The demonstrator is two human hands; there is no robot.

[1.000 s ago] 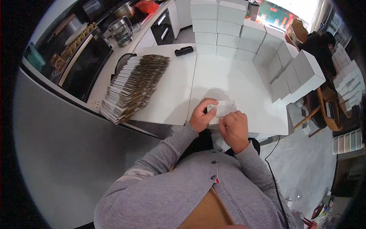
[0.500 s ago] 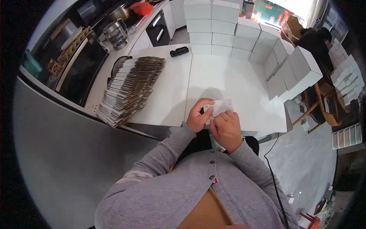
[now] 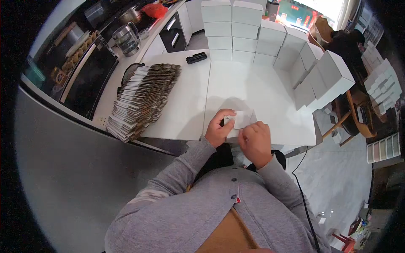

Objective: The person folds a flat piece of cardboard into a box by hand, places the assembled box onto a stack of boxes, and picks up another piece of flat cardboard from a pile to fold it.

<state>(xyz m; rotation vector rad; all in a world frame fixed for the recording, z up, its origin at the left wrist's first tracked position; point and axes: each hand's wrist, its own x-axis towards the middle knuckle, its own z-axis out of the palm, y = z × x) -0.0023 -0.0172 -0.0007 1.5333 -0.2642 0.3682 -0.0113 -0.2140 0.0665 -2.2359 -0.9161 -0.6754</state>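
A small white cardboard box (image 3: 243, 119), partly folded, is held at the near edge of the white table (image 3: 185, 109). My left hand (image 3: 218, 128) grips its left side, thumb on top and fingers round the far edge. At the box's near right corner is my right hand (image 3: 256, 141), its fingers curled in and pressed together against the card. The fingertips and the underside of the box are hidden. To the left lies a fanned row of flat, unfolded cartons (image 3: 141, 101), white with brown edges.
Finished-looking white boxes (image 3: 246, 27) are stacked in a curved wall along the table's back and right. A black object (image 3: 196, 57) lies near the back edge. A glass pitcher (image 3: 126, 40) stands on the left counter. A wooden chair (image 3: 358, 120) and a black cable (image 3: 298, 170) are at right.
My right hand has shifted slightly right and toward me along the box, uncovering more of its white face. My left hand keeps its grip. The view has moved a little.
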